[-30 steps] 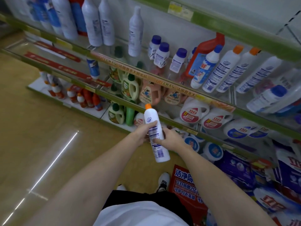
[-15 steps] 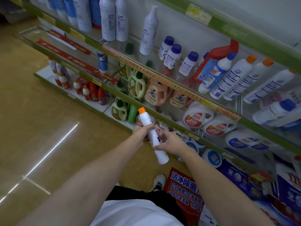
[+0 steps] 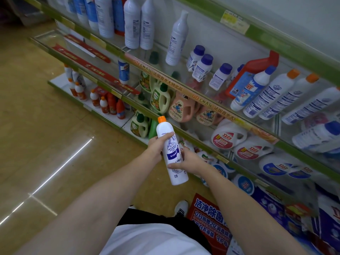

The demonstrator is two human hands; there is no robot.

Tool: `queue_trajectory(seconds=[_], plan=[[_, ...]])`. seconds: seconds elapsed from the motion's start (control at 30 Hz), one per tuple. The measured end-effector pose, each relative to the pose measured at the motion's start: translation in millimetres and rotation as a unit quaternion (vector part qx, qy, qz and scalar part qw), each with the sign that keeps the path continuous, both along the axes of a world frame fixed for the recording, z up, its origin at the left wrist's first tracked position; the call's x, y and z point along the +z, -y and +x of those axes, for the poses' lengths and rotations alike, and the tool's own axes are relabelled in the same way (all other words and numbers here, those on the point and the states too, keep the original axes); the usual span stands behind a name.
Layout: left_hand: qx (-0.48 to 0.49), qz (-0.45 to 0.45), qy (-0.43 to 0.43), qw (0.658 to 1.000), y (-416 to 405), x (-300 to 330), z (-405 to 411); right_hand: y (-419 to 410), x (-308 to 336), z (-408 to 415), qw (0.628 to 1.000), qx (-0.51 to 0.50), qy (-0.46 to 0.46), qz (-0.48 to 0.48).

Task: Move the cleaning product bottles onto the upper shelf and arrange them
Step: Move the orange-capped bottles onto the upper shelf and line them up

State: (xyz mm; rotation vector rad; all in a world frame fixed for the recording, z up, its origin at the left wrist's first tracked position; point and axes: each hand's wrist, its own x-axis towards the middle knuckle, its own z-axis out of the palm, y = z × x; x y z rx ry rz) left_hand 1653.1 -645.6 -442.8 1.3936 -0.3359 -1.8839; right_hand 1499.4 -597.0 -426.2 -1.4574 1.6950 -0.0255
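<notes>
With both hands, the left hand [image 3: 156,147] and right hand [image 3: 187,161], gripping the white bottle [image 3: 170,150] held out before the shelves, lift it upright, label outward, beside the orange-capped bottles [image 3: 272,94] on the upper shelf [image 3: 184,83].

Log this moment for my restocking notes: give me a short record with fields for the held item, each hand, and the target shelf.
held item: white bottle with orange cap, front label toward camera
left hand: grips the bottle's upper body
right hand: holds its lower half, fingers across the label
bottle pose: roughly upright, cap leaning left
target shelf: glass shelf already carrying two orange-capped bottles
</notes>
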Motion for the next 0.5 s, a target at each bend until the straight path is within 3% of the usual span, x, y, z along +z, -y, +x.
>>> queue_trajectory(seconds=[0.17, 0.5], plan=[[0.013, 0.000, 0.010, 1.000, 11, 10, 11, 10, 11, 17, 0.999, 0.005, 0.002, -0.039], [0.063, -0.102, 0.080, 0.990, 40, 80, 94, 69, 47, 89, 0.992, 0.097, 0.040, -0.066]])
